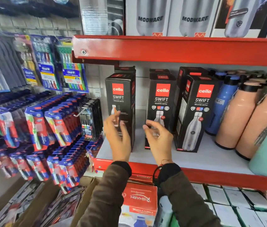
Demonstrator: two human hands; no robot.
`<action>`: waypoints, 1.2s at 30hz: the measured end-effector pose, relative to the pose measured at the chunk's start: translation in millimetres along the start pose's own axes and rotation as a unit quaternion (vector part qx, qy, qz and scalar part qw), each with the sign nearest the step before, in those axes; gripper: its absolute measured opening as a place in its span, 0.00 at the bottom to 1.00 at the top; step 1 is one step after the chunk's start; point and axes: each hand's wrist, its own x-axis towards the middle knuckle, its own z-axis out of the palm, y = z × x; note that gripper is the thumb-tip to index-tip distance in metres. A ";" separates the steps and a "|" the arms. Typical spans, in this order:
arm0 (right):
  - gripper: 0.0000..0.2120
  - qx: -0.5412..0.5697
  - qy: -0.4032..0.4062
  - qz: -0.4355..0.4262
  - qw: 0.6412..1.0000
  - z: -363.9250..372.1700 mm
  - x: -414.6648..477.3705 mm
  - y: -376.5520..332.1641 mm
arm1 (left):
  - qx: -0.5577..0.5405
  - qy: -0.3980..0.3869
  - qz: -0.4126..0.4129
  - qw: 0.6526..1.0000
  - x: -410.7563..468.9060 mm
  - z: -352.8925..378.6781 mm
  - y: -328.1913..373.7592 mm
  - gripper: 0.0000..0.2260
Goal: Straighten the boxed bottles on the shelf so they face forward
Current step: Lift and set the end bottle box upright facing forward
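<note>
Left grip: left hand (116, 133) is raised in front of the left box, fingers spread wide and holding nothing; whether the fingertips touch the box front I cannot tell, as they are blurred.
Right grip: right hand (159, 136) hovers in front of the middle box, thumb and fingers curled into a loose half-open pinch, holding nothing.
Left box (121, 99): black Cello Swift carton at the left end of the white shelf (195, 158); it is turned a little, so its right side panel shows beside the front.
Middle box (161, 95): stands just right of the gap, front label nearly square to the aisle, with more cartons behind it.
Right box (199, 108): angled so that its left side panel shows; it stands close to the loose bottles (237, 117) on its right.
Step in hand: judged from the hands, the left and middle boxes are about to be squared.
How to do it well: take each carton low on both side edges, twist it on its base rather than lifting, and bring the red logo flush with the shelf lip.
Risk: tall, narrow cartons may tip backward into the row behind if pushed high up.
</note>
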 end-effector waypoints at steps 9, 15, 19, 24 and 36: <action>0.18 -0.079 -0.078 0.059 0.992 54.4 -4.9 4.2 | -0.026 -0.120 -0.222 0.967 26.0 -27.7 -52.0 0.19; 0.23 -0.053 -0.094 0.072 0.992 69.5 -9.9 6.9 | -0.057 -0.152 -0.238 0.958 29.1 -34.1 -51.5 0.18; 0.33 -0.058 -0.110 0.062 0.990 66.7 -5.6 -1.3 | -0.126 -0.154 -0.250 0.948 29.5 -44.1 -51.7 0.16; 0.34 -0.082 -0.075 0.065 0.992 65.4 -4.0 -13.8 | -0.162 -0.128 -0.255 0.945 26.8 -49.4 -48.4 0.19; 0.41 -0.062 -0.146 0.032 0.987 66.8 7.7 -14.0 | -0.109 -0.219 -0.283 0.928 53.8 -45.2 -49.1 0.16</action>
